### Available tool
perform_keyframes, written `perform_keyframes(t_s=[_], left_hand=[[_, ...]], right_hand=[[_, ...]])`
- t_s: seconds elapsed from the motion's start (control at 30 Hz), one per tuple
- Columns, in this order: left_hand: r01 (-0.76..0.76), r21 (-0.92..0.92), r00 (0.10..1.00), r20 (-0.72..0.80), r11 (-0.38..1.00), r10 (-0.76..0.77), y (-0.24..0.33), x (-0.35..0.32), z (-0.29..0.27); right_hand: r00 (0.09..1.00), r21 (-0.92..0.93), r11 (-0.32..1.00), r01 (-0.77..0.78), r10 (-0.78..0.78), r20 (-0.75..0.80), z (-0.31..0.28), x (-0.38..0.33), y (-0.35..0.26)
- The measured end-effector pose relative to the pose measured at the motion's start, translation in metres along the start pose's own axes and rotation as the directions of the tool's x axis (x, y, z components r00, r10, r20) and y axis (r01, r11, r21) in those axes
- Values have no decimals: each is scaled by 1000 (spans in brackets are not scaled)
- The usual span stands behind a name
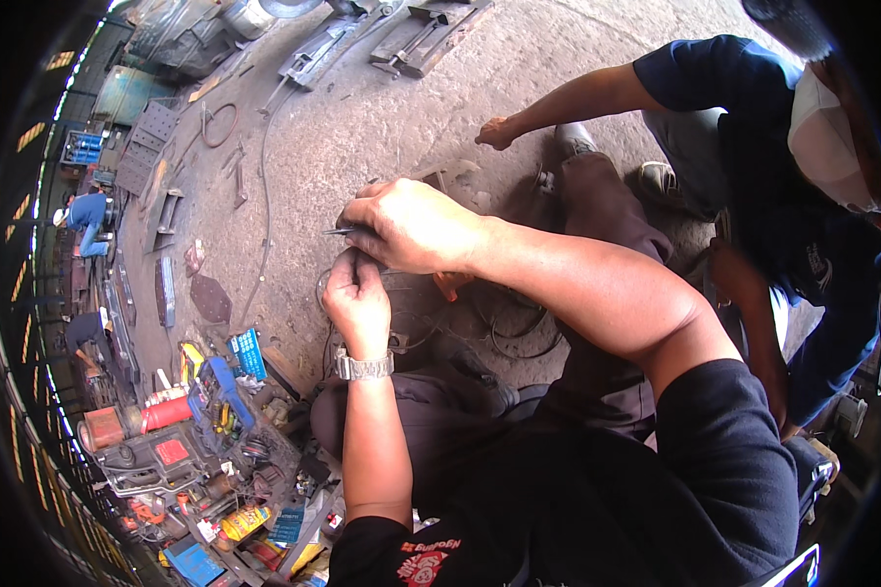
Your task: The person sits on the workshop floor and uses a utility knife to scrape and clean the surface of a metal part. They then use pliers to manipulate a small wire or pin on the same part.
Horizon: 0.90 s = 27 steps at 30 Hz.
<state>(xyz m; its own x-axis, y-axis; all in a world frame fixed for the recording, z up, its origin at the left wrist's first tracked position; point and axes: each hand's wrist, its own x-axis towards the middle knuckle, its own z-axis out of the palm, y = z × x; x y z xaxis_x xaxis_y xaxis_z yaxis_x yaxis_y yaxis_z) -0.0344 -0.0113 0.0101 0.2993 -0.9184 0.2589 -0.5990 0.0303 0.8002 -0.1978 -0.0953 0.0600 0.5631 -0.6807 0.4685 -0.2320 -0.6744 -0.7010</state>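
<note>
My right hand (411, 227) is closed around a thin, dark, pointed metal piece (337, 232). Its tip sticks out to the left of the fingers; the rest is hidden in the grip, so its kind cannot be told. Just below, my left hand (358, 303) is pinched, its fingertips close under the right hand's fingers. Whatever it may hold is too small or covered to make out. A metal-band watch (364, 366) circles the left wrist. Both hands are raised in front of me, above the concrete floor.
A co-worker (754, 147) crouches at the right, one arm stretched over the floor. Tools and boxes, including a blue and yellow power tool (220, 391), crowd the lower left. Cables (519, 333) lie below my hands. Metal frames (426, 41) stand at the far side.
</note>
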Motion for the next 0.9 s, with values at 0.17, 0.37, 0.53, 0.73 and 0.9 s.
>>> perform_keyframes(t_s=[0.17, 0.37, 0.53, 0.73, 0.9], left_hand=[[-83, -34, 995, -63, 996, 81, -9, 0, 1], [193, -538, 964, -50, 820, -260, -4, 2, -1], [277, -670, 923, -13, 689, -384, 1, 0, -9], [298, -702, 920, 30, 647, -391, 6, -2, -14], [321, -712, 924, 93, 624, -370, 12, -7, -7]], right_hand=[[999, 66, 997, -27, 25, 26, -1, -1, -3], [910, 454, 851, -265, 377, -174, -6, 10, 8], [921, 740, 628, -240, 388, -30, -18, 7, 8], [958, 674, 699, -239, 284, 46, -2, 11, 21], [985, 150, 975, -165, 156, 69, 2, -2, -1]])
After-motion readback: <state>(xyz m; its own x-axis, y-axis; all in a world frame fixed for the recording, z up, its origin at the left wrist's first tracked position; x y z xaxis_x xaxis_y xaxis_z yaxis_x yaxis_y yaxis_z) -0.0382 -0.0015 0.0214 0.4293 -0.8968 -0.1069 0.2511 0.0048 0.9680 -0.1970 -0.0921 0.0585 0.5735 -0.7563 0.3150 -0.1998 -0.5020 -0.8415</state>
